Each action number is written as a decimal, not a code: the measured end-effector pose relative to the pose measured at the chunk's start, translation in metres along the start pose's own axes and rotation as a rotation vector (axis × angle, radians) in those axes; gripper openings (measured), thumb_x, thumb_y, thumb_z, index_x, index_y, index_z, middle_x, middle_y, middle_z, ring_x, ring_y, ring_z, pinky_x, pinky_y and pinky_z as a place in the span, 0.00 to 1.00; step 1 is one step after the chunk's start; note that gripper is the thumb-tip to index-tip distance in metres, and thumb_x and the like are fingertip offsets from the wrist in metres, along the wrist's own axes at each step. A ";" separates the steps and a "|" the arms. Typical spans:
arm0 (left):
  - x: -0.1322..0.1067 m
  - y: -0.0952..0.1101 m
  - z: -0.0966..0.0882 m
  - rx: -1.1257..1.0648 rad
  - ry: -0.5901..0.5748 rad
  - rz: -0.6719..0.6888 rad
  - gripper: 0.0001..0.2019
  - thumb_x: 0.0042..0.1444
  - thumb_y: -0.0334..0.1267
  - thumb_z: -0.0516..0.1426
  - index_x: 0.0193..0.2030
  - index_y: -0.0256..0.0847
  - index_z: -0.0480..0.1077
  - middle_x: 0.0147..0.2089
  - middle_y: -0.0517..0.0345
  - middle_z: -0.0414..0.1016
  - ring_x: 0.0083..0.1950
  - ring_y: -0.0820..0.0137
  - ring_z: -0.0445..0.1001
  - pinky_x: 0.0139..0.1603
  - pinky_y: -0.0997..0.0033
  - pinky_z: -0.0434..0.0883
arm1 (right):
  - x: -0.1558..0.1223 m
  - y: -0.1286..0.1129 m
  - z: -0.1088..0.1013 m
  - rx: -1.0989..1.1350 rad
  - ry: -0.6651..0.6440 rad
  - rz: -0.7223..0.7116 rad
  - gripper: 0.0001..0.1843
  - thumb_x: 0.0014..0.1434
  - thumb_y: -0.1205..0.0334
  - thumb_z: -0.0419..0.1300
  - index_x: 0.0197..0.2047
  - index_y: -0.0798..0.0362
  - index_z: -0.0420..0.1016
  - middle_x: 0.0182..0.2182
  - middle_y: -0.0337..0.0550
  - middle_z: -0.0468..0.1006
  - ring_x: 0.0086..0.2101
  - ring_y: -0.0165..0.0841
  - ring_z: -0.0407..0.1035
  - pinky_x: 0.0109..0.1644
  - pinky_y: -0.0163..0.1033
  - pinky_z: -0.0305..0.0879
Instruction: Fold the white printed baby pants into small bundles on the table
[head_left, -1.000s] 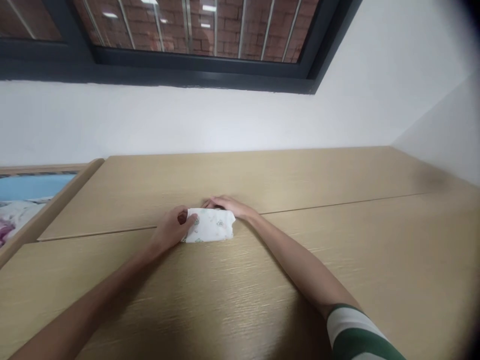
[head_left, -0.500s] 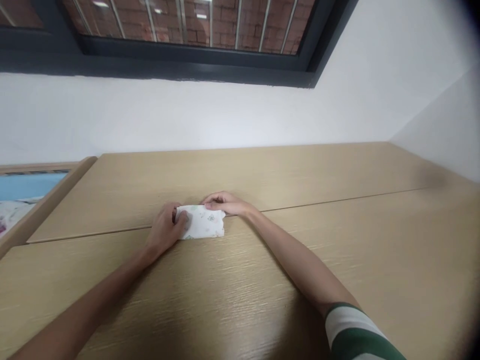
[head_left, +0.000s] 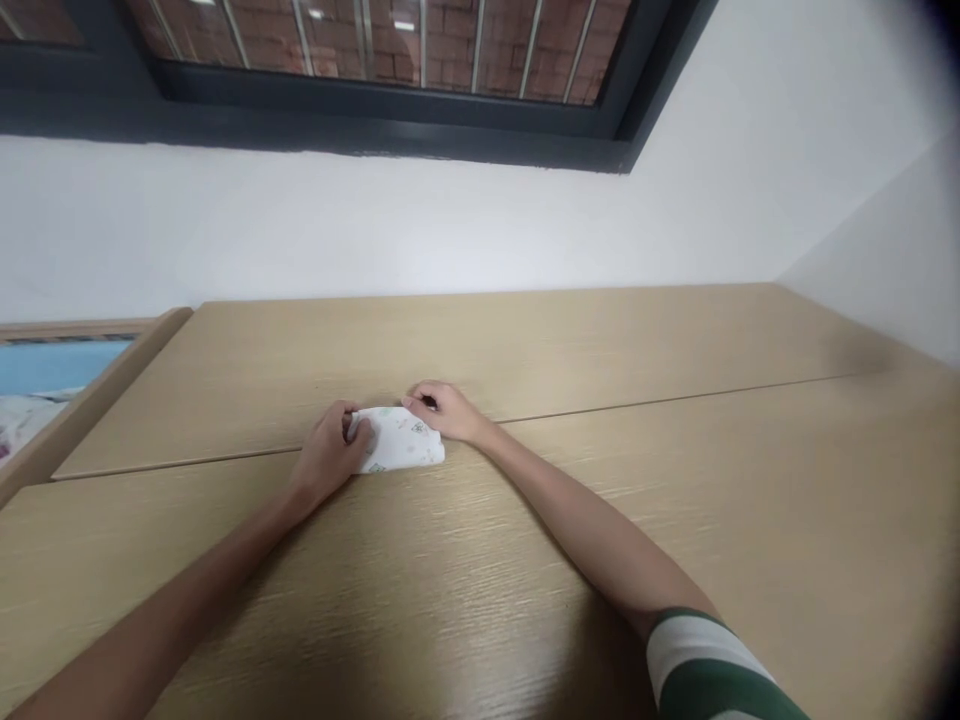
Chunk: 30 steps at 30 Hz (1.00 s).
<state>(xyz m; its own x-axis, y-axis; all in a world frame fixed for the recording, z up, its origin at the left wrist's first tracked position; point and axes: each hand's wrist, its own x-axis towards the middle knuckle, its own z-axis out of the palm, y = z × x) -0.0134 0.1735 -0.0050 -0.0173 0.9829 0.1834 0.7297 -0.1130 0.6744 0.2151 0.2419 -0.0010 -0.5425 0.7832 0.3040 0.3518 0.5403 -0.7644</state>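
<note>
A small folded white cloth (head_left: 405, 447) with a scattered print lies flat across the seam of the wooden boards. My left hand (head_left: 332, 448) grips its left end, the thumb on top and the other fingers curled round the far side. At the cloth's far edge, right of the middle, my right hand (head_left: 444, 408) pinches the fabric between thumb and bent forefinger. Its wrist rests close to the wood beyond the cloth's right end. What kind of cloth item it is, I cannot make out.
The pale wooden surface (head_left: 480, 560) stretches wide, with a long seam across it. A raised wooden rail (head_left: 97, 400) borders it at left, with a blue panel (head_left: 60, 367) and patterned fabric (head_left: 30, 415) beyond. Behind are a white wall (head_left: 450, 230) and a dark window frame (head_left: 375, 135).
My right hand has curled more and turned over the cloth's far right corner. The cloth's right end, ragged before, now looks smoother and rounder. My left hand keeps its hold.
</note>
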 end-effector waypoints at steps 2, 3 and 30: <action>0.001 -0.004 0.002 0.002 -0.007 0.012 0.17 0.59 0.48 0.53 0.49 0.40 0.68 0.38 0.55 0.77 0.38 0.61 0.76 0.40 0.61 0.72 | 0.000 0.001 0.000 -0.003 0.003 -0.004 0.20 0.67 0.50 0.55 0.29 0.54 0.70 0.29 0.40 0.75 0.31 0.29 0.65 0.36 0.34 0.59; 0.001 -0.006 0.003 -0.001 -0.007 0.022 0.18 0.60 0.48 0.53 0.51 0.39 0.67 0.40 0.53 0.77 0.40 0.60 0.76 0.42 0.60 0.73 | 0.000 0.002 0.001 -0.002 0.006 -0.005 0.19 0.67 0.50 0.56 0.29 0.54 0.71 0.30 0.40 0.75 0.31 0.30 0.65 0.37 0.34 0.59; 0.004 -0.015 0.008 0.020 -0.025 0.315 0.22 0.68 0.50 0.45 0.55 0.41 0.71 0.55 0.47 0.77 0.58 0.54 0.73 0.63 0.47 0.69 | 0.000 0.001 0.000 -0.046 0.004 -0.010 0.17 0.68 0.55 0.55 0.30 0.54 0.72 0.30 0.41 0.75 0.32 0.31 0.66 0.38 0.34 0.60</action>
<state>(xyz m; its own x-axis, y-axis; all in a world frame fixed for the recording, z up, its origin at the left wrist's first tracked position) -0.0186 0.1799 -0.0200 0.2281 0.9033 0.3633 0.7102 -0.4096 0.5726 0.2151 0.2422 -0.0021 -0.5432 0.7789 0.3136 0.3811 0.5615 -0.7345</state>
